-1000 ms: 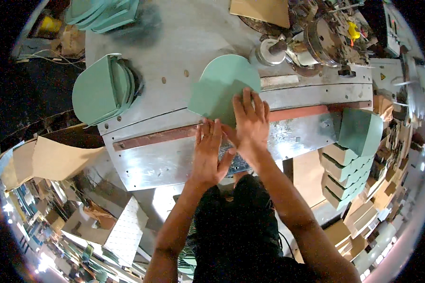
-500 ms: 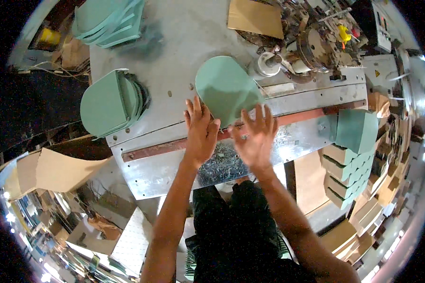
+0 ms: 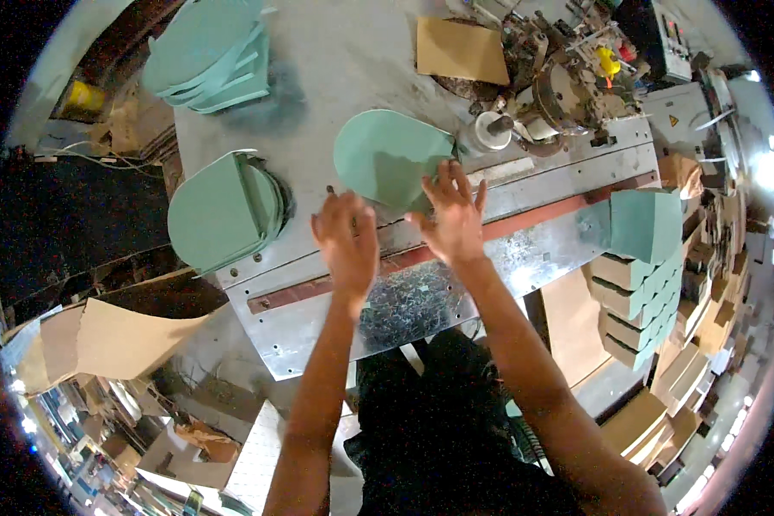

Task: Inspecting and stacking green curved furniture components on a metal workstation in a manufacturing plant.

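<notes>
Green panel (image 3: 383,155), lying flat on the metal table (image 3: 318,77), sits just beyond our hands, up and left of the right hand (image 3: 451,211) and up and right of the left hand (image 3: 347,249). Its long axis runs mostly crosswise, tipping down toward our right, with the rounded end at left and the squared end by our right fingers. That right hand is nearer, spread open with fingertips at the panel's edge, gripping nothing that we can see. Our left hand is loosely bent, blurred and seemingly empty; we cannot tell whether it touches. The panel looks thin, smooth and matte pale green, with a shadow across its near part.
</notes>
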Motion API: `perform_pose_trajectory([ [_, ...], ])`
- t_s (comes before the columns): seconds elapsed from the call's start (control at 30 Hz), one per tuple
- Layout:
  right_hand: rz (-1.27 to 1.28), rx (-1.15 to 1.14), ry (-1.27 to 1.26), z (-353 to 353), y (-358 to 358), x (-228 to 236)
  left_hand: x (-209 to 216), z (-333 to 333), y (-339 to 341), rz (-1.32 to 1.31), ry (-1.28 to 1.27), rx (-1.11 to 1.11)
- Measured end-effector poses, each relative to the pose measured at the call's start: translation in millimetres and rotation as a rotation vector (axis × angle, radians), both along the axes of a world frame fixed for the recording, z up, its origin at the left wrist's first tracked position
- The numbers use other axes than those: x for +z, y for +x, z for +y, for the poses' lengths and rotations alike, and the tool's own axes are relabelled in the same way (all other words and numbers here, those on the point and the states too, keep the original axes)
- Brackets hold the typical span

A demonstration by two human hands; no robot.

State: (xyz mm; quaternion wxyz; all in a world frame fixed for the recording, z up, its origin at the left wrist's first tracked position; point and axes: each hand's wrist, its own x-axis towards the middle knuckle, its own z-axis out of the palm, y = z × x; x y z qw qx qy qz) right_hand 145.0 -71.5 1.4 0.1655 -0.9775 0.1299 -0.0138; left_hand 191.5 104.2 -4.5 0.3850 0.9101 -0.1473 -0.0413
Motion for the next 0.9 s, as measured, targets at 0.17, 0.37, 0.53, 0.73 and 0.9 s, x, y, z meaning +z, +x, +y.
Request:
perform_pose_trajectory([
  [0.17,-0.147,-0.13,0.188,5.7,10.8,4.8,-26.4,-5.8,71.6,-0.374,-0.003,0.11],
  [0.37,-0.092,-0.24,0.577,17.1,25.2,24.0,-19.6,4.4,46.9,0.084,-0.375,0.109],
  [0.53,-0.219,-0.306,1.345,14.8,-10.1,50.8,77.4,3.5,-46.9,0.212,-0.62,0.318],
  [0.73,-0.069,-0.111,2.078,4.4,-69.6,117.4,117.8,12.7,-135.2,-0.42,-0.276,-0.21],
  [0.9,-0.096,-0.176,1.981,-9.4,-103.6,150.8,141.7,2.7,-174.8,-0.59,-0.123,-0.274],
])
